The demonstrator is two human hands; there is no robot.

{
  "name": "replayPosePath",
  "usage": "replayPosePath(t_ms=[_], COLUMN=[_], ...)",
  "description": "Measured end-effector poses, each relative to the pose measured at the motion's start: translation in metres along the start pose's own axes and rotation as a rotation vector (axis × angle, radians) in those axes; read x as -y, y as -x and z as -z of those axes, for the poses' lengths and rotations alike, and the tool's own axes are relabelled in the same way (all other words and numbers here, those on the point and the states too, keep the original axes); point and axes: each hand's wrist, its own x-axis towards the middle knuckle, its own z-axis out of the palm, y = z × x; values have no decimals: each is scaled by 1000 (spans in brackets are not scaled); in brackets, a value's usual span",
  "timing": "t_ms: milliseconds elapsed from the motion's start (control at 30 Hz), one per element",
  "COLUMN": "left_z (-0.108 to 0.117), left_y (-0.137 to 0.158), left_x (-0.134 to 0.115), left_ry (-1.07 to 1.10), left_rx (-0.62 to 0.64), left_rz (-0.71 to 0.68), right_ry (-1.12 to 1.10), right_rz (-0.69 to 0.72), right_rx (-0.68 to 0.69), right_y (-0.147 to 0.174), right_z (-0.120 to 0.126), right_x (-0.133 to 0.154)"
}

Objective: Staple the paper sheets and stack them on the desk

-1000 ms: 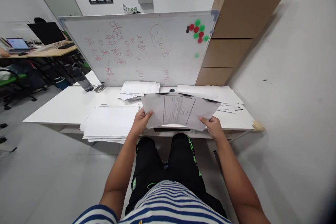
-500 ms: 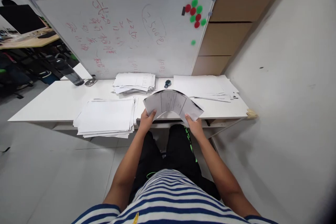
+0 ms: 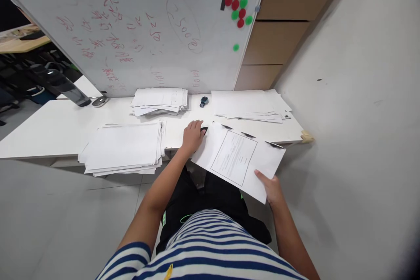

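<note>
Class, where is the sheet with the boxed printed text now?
In the head view, the printed sheet is right of centre, over the front edge of the table, held in the right hand, with the left hand by its left end.

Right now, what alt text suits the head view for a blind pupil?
A person's right hand grips a printed sheet, angled over the front edge of a white desk, the left hand near the sheet's left edge. Paper piles lie on the desk before a whiteboard.

I see white paper [image 3: 235,159], nearly flat, slanting across the front edge of the desk [image 3: 49,129], print boxed mid-page, dark patches along its far side.
</note>
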Motion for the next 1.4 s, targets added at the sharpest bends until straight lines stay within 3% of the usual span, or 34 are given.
replayPosePath(t_ms=[67,200,300,433,567,833,967,1133,1267,1400], left_z=[-12,-26,-31,-32,-26,-19,-17,-26,-49,-69], left_y=[-20,-33,-29,-27,-29,-24,-36,-62,-67,-62], left_x=[4,20,32,38,39,40,32,5,-11,-12], left_ry=[-145,-186,-211,-150,-78,-7,102,166,-40,-160], left_rx=[50,175,149,162,218,179,208,44,66,82], left_rz=[8,33,-96,-122,-108,-164,-68,228,207,145], right_ry=[-60,-126,-103,-48,-28,14,46,74,80,9], right_rz=[-28,-38,-47,-36,-42,-104,-128,-164,-193,-194], right_rx=[-31,-63,-51,-9,54,196,252,212,212,193], right_y=[5,6,-2,-20,-34,-44,-52,-63,-63,-54], right_z=[9,18,22,23,18,-9,-22,-20,-16,-18], right_x=[-7,-5,0,2,4,17,27,30,29,23])
